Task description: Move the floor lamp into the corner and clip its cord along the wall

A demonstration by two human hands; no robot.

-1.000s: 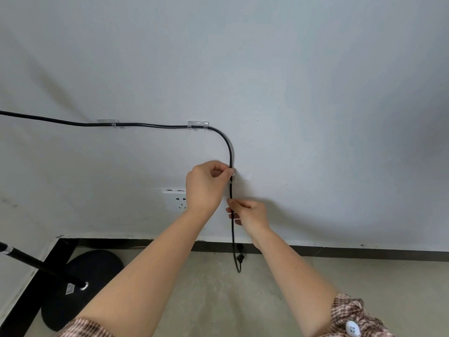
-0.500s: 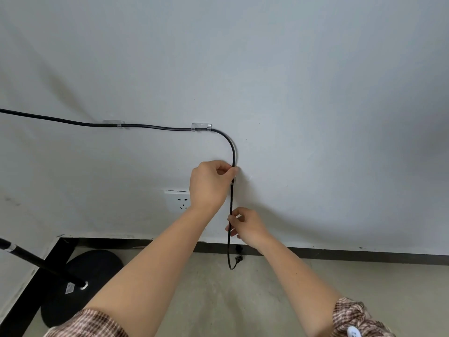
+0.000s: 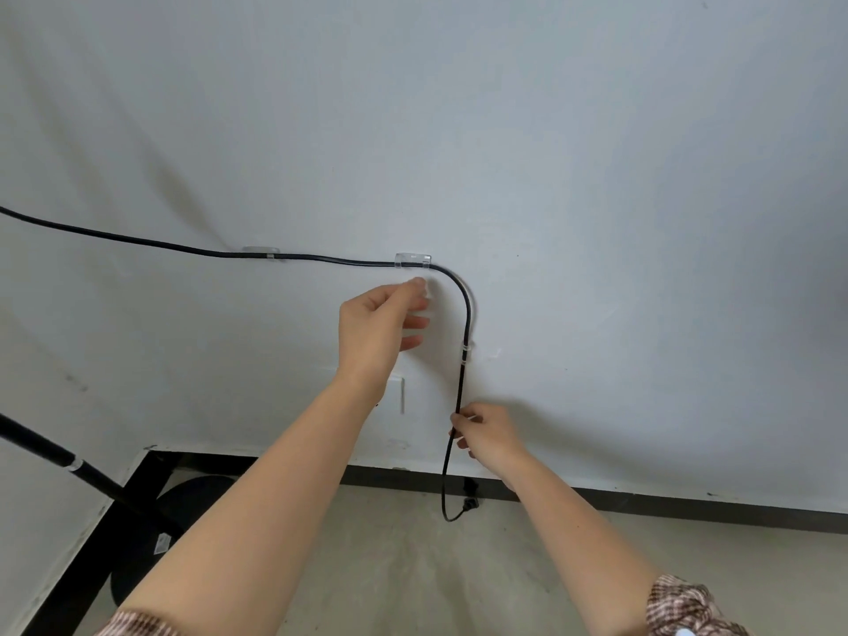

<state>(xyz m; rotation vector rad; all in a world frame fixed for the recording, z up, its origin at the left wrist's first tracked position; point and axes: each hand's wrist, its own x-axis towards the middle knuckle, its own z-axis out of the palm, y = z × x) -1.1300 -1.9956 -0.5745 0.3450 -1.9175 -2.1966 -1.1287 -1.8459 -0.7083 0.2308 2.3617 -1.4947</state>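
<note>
Cord (image 3: 467, 314), black and thin, runs along the white wall (image 3: 596, 176) from the left edge, passes through 2 clear clips, the left clip (image 3: 261, 252) and the corner clip (image 3: 413, 260), then bends downward and passes through a 3rd clear clip (image 3: 465, 353) on the vertical stretch. Below that it hangs loose, curling near the floor (image 3: 459, 580), where its plug (image 3: 470, 503) dangles in front of the dark baseboard (image 3: 688, 504). The right hand (image 3: 486, 433) pinches the cord between thumb and fingertips just under the 3rd clip, its other fingers curled in. The left hand (image 3: 378, 328) is raised near the wall, just left of the bend and apart from the cord; its fingers are loosely half-curled and slightly spread, the tips blurred, and whether they hold anything cannot be told. A white wall socket (image 3: 398, 394) shows partly behind the left wrist. At lower left, the lamp pole (image 3: 69, 463) slants down to its round black base (image 3: 192, 502), which sits in the corner of the room.
</note>
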